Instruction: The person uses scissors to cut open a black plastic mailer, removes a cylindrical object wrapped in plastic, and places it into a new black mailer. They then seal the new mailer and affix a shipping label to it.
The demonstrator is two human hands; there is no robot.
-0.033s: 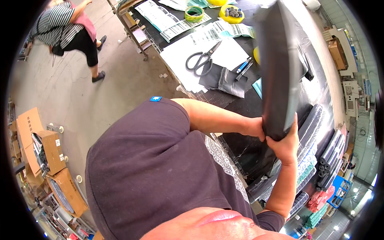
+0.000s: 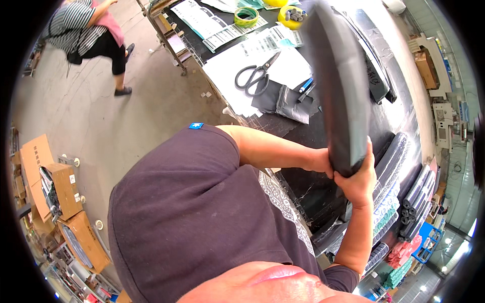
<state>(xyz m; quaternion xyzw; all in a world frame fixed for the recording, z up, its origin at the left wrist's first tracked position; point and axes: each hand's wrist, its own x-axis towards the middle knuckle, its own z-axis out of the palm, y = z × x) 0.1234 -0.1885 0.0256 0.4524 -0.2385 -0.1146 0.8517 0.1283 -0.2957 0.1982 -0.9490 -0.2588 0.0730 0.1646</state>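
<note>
Both my hands grip the near end of a long, glossy black plastic-wrapped package [image 2: 341, 91], which is raised above the black table [image 2: 303, 177] with its far end pointing away. My left hand [image 2: 321, 162] closes on its left edge, and my right hand [image 2: 357, 183] wraps the lower right corner, thumb in front. The hands nearly touch. Motion smears the package's edges. Left of it lie black-handled scissors [image 2: 255, 76] on white paper, a blue pen [image 2: 306, 85] and a folded black plastic piece [image 2: 293, 105].
Black packages [image 2: 376, 76] lie beyond to the right. Dark rolls [image 2: 391, 156] and wrapped bundles [image 2: 417, 202] line the right side. Tape [image 2: 246, 16] and label sheets [image 2: 199, 20] sit at the back. Another person [image 2: 96, 35] stands far left; cardboard boxes [image 2: 63, 189] are at left.
The package's far end has swung left, uncovering more of the black packages behind it and hiding part of the pens. My hands have shifted slightly left with it. The other person's legs have moved.
</note>
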